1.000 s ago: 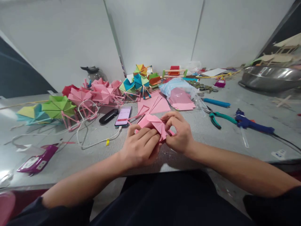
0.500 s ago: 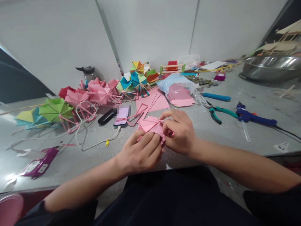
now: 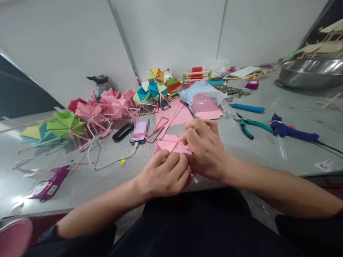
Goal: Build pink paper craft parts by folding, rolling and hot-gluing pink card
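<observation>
A pink folded-paper piece (image 3: 171,143), pleated from its centre like a small umbrella, is held near the table's front edge. My left hand (image 3: 167,173) is closed on its near side, fingers curled over the rim. My right hand (image 3: 203,148) grips its right side, thumb and bent fingers at the folds. Both hands hide much of the piece's underside. Just beyond lie pink paper strips (image 3: 160,130) and a flat pink sheet (image 3: 174,113).
Finished-looking pink paper umbrellas (image 3: 114,103) and a green one (image 3: 65,125) stand at left, near a phone (image 3: 139,130) with a white cable. To the right are pliers (image 3: 246,128), a blue glue gun (image 3: 292,132) and a metal bowl (image 3: 311,76). A purple tissue pack (image 3: 50,184) lies front left.
My right hand has turned, its fingers now curled more tightly over the piece's right side. My left hand has shifted slightly right. The paper piece sits a little lower and flatter.
</observation>
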Demonstrator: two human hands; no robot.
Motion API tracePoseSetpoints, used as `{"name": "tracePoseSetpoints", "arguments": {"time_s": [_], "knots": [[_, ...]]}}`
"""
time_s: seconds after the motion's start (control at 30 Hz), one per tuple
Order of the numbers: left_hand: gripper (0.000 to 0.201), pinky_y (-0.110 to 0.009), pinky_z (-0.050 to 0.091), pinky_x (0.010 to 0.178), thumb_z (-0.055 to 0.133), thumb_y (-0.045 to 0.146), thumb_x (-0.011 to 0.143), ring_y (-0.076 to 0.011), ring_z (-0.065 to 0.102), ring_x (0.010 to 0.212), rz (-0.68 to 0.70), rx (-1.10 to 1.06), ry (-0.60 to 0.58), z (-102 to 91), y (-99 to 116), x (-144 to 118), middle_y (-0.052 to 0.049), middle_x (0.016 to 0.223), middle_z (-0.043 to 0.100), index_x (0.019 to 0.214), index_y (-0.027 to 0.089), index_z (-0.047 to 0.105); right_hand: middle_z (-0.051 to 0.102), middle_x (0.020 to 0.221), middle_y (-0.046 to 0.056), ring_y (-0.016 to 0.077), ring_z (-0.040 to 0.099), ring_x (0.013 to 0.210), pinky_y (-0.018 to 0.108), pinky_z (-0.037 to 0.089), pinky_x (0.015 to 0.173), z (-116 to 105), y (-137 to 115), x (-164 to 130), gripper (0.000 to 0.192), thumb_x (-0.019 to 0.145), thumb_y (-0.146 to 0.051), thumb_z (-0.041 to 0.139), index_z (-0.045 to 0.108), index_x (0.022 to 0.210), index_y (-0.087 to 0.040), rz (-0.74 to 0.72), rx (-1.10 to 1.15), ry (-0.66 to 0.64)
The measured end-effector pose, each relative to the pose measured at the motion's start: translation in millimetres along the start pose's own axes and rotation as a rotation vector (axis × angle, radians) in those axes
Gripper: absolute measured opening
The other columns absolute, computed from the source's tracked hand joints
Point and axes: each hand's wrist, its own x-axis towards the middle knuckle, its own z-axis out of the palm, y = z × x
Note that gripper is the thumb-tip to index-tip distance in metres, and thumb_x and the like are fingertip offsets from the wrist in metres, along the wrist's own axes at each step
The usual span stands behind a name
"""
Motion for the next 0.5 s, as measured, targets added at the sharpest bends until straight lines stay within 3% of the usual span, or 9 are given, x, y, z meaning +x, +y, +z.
{"name": "tracePoseSetpoints", "arguments": {"time_s": [0.2, 0.33, 0.5], "knots": [[0.022, -0.044, 0.042, 0.080, 0.061, 0.036, 0.109, -0.0248, 0.067, 0.089, -0.154, -0.094, 0.007, 2.4, -4.8, -1.9, -0.008, 0.104, 0.082, 0.103, 0.020, 0.075, 0.073, 0.098, 0.002, 0.0270, 0.069, 0.095, 0.045, 0.045, 0.092, 3.1, 16.8, 2.1, 0.030, 0.077, -0.010, 0.062, 0.054, 0.100, -0.028, 0.132, 0.106, 0.022], [0.017, -0.046, 0.044, 0.086, 0.061, 0.022, 0.101, -0.0265, 0.066, 0.093, -0.266, -0.245, 0.030, 8.5, -14.0, -7.5, -0.010, 0.113, 0.083, 0.114, 0.019, 0.072, 0.074, 0.090, 0.002, 0.0256, 0.069, 0.084, 0.042, 0.049, 0.083, 7.6, 28.5, 1.9, 0.019, 0.082, -0.017, 0.065, 0.058, 0.096, -0.028, 0.243, 0.185, 0.030], [0.020, -0.052, 0.041, 0.095, 0.062, 0.033, 0.101, -0.0299, 0.065, 0.101, -0.373, -0.365, -0.069, 17.5, -24.7, -17.0, -0.011, 0.116, 0.081, 0.112, 0.020, 0.074, 0.071, 0.086, 0.002, 0.0247, 0.068, 0.081, 0.041, 0.052, 0.078, 11.7, 34.0, 0.4, 0.016, 0.088, -0.020, 0.070, 0.056, 0.090, -0.028, 0.284, 0.230, 0.069]]}}
